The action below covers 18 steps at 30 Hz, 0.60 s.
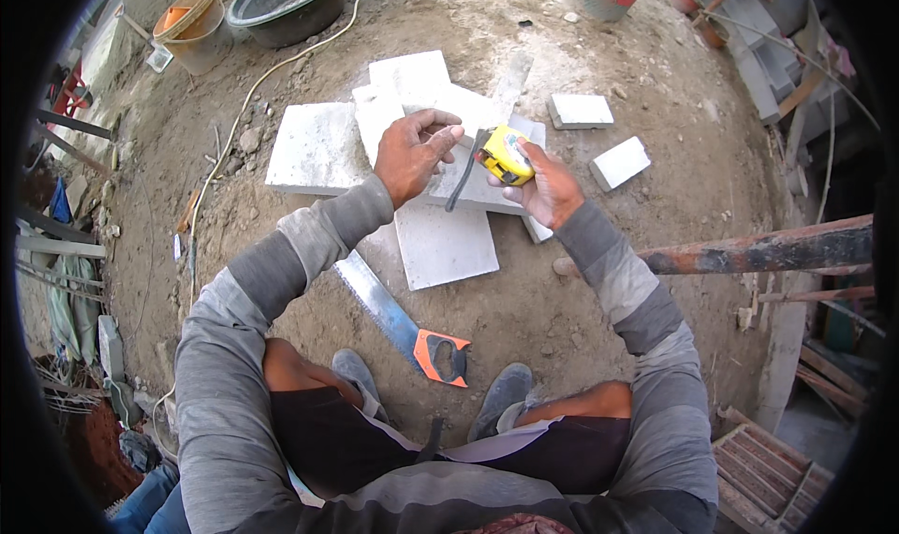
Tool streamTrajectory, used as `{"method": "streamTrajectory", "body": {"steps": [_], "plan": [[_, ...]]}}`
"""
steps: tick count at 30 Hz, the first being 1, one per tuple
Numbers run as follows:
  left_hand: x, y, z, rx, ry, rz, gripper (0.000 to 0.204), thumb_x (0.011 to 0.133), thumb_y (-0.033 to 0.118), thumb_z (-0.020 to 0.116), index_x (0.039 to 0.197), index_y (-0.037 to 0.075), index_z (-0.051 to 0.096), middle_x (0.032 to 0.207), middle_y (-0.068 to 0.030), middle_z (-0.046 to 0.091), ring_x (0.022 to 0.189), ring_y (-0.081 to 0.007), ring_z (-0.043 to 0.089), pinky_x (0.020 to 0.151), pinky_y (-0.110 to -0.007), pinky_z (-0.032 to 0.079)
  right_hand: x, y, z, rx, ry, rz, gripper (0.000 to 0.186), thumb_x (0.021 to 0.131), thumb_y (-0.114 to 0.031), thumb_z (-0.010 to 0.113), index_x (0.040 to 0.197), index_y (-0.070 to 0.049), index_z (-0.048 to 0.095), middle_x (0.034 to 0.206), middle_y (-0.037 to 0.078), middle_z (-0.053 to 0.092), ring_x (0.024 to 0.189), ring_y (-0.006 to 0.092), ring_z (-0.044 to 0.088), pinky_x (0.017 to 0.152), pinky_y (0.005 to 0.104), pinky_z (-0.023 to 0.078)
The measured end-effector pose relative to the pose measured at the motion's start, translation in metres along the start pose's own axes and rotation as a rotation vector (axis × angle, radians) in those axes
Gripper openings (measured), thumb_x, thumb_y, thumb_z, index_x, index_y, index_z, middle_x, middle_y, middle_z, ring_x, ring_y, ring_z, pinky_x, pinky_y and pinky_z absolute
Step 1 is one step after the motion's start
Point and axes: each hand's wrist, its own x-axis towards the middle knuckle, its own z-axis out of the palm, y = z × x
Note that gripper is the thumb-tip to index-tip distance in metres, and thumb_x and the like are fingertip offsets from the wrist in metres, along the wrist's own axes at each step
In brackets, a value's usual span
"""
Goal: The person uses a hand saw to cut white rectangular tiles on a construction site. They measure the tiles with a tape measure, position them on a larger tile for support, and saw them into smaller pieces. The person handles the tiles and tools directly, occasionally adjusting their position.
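Observation:
My right hand (pixel 538 183) grips a yellow tape measure (pixel 506 155), from which a dark strap (pixel 459 183) hangs. My left hand (pixel 421 150) is just left of it, fingers curled with thumb and fingertips close together; what they hold, if anything, is too small to make out. Below both hands several white blocks (pixel 318 145) lie overlapping on the dirt, with a square slab (pixel 445 253) nearest me. A hand saw (pixel 440 356) with an orange and black handle lies on the ground between my feet and the blocks.
Two small white blocks (pixel 618 164) lie right. Buckets (pixel 192 42), a black tub (pixel 286 19) and a pale hose (pixel 234 140) are at the back and left. A rusty pole (pixel 749 253) juts in from the right, with grey blocks (pixel 754 56) behind it.

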Motion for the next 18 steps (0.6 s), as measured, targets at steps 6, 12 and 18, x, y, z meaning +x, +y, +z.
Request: {"method": "streamTrajectory", "body": {"steps": [6, 12, 18], "plan": [[-0.015, 0.019, 0.013, 0.408, -0.008, 0.139, 0.029, 0.093, 0.022, 0.068, 0.110, 0.000, 0.065, 0.081, -0.0075, 0.067, 0.055, -0.0137, 0.060, 0.054, -0.028, 0.051, -0.010, 0.003, 0.008, -0.025, 0.111, -0.108, 0.053, 0.098, -0.022, 0.058, 0.139, 0.001, 0.033, 0.119, 0.019, 0.060, 0.101, 0.0291, 0.068, 0.068, 0.0351, 0.062], [-0.009, -0.003, 0.016, -0.330, -0.109, -0.347, 0.027, 0.098, 0.017, 0.061, 0.116, -0.003, 0.060, 0.081, -0.0108, 0.068, 0.062, -0.0124, 0.065, 0.052, -0.025, 0.056, -0.013, 0.012, 0.021, -0.160, -0.018, -0.191, 0.068, 0.087, -0.014, 0.073, 0.138, -0.001, 0.029, 0.126, 0.019, 0.050, 0.118, 0.0299, 0.059, 0.076, 0.0403, 0.062], [-0.005, -0.003, 0.016, -0.376, -0.175, -0.130, 0.019, 0.096, 0.012, 0.063, 0.109, -0.002, 0.062, 0.078, -0.0081, 0.067, 0.060, -0.0105, 0.063, 0.051, -0.024, 0.055, -0.012, -0.003, 0.021, -0.161, 0.002, -0.062, 0.048, 0.095, -0.036, 0.064, 0.130, -0.008, 0.047, 0.104, 0.007, 0.069, 0.084, 0.0176, 0.072, 0.065, 0.0333, 0.061]]}}
